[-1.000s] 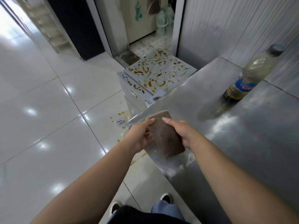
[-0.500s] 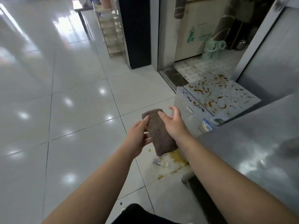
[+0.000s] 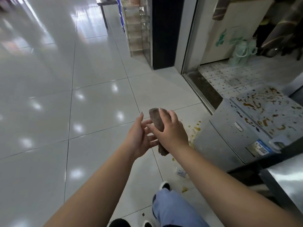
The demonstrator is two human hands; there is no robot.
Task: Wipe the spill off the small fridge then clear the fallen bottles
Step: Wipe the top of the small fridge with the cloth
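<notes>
Glossy white floor tiles [image 3: 98, 99] fill the left and middle of the frame, with a doorway at upper right opening onto a spotted, dirtier floor. At mid right stands the fridge [image 3: 232, 138], its top [image 3: 265, 112] streaked and dotted with brown spill; drips run down its front, and more splashes mark the floor beside it. No wiping has begun there, by the look of it.

At frame centre, well apart from the fridge, a folded brown cloth [image 3: 156, 119] hangs upright between the two hands. It is likely held so to gather it into a pad before it meets the spill. The right hand [image 3: 170, 130] grips the cloth from the outer side, fingers curled over its upper part and thumb against its edge, a firm hold. The left hand [image 3: 139, 138] faces it with the palm turned in and the fingers only loosely bent; its fingertips seem to touch the cloth, but I cannot tell whether it really holds it.

Low in the frame a small clear scrap [image 3: 180, 172] lies on the floor near a shoe [image 3: 164, 185]. At lower right, a steel table edge [image 3: 285, 179] cuts in. No fallen bottle shows plainly.
</notes>
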